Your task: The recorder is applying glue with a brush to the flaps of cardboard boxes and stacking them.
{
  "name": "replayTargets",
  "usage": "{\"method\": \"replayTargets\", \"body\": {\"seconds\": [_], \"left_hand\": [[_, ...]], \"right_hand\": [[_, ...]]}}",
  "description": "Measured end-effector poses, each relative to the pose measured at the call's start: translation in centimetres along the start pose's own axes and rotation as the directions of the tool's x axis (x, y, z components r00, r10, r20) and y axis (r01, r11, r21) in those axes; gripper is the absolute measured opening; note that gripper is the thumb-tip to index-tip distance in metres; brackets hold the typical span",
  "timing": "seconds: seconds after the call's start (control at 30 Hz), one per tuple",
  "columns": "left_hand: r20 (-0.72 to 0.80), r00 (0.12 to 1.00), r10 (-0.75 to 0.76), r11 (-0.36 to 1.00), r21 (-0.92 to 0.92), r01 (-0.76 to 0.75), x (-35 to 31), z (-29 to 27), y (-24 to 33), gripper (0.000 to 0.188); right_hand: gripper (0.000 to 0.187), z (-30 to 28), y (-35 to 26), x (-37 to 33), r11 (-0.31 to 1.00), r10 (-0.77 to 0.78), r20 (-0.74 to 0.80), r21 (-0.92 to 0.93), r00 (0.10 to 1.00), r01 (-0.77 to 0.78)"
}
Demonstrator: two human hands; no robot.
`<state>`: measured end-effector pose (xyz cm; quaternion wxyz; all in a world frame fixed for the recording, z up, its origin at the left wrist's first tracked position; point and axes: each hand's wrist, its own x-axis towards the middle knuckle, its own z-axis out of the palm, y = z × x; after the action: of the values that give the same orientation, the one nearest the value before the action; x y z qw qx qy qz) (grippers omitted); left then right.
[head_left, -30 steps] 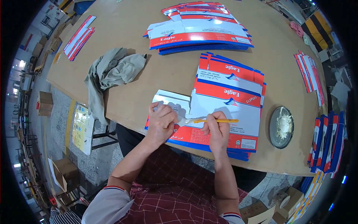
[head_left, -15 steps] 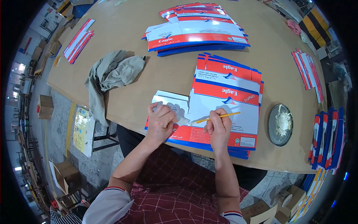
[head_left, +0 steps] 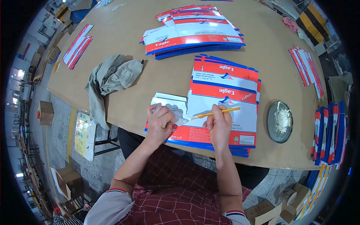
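My right hand (head_left: pixel 220 125) is closed around a thin yellow brush (head_left: pixel 225 111), its tip pointing left. Opposite it, my left hand (head_left: pixel 160 122) is closed, fingers bent, with a small translucent whitish piece (head_left: pixel 181 120) sticking out toward the brush tip. Tip and piece meet or nearly meet; I cannot tell which. Both hands are over a stack of flat red, white and blue carton blanks (head_left: pixel 221 88) near the table edge. A white flap (head_left: pixel 170 99) of cardboard lies beyond my left fingers. Right of the stack stands a dark round dish (head_left: pixel 270 129) holding white shreds or paste (head_left: pixel 283 120).
More flat carton blanks (head_left: pixel 198 32) are stacked at the back. A crumpled grey-green cloth (head_left: pixel 116 75) hangs over the table's left edge. Narrow carton pieces lie at far left (head_left: pixel 77 47) and far right (head_left: pixel 307 71). Folded cartons (head_left: pixel 328 133) stand upright beyond the right edge.
The brush has tilted slightly, and its tip has moved a little up beside the whitish piece. My left hand stays in nearly the same place. The whole view has shifted slightly.
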<state>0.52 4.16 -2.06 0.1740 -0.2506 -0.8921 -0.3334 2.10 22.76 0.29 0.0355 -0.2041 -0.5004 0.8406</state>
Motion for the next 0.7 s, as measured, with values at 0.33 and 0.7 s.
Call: {"method": "replayTargets", "body": {"seconds": [0.33, 0.7], "left_hand": [[0.006, 1.000, -0.005, 1.000, -0.013, 0.005, 0.1, 0.0, 0.1, 0.023], [-0.001, 1.000, -0.004, 0.999, -0.051, 0.004, 0.1, -0.1, -0.1, 0.023]], "right_hand": [[0.026, 0.3, 0.3, -0.1, 0.946, -0.097, 0.121, -0.298, 0.988, 0.129], [0.020, -1.3, -0.1, 0.7, 0.971, 0.030, 0.016, 0.238, 0.999, -0.033]]}}
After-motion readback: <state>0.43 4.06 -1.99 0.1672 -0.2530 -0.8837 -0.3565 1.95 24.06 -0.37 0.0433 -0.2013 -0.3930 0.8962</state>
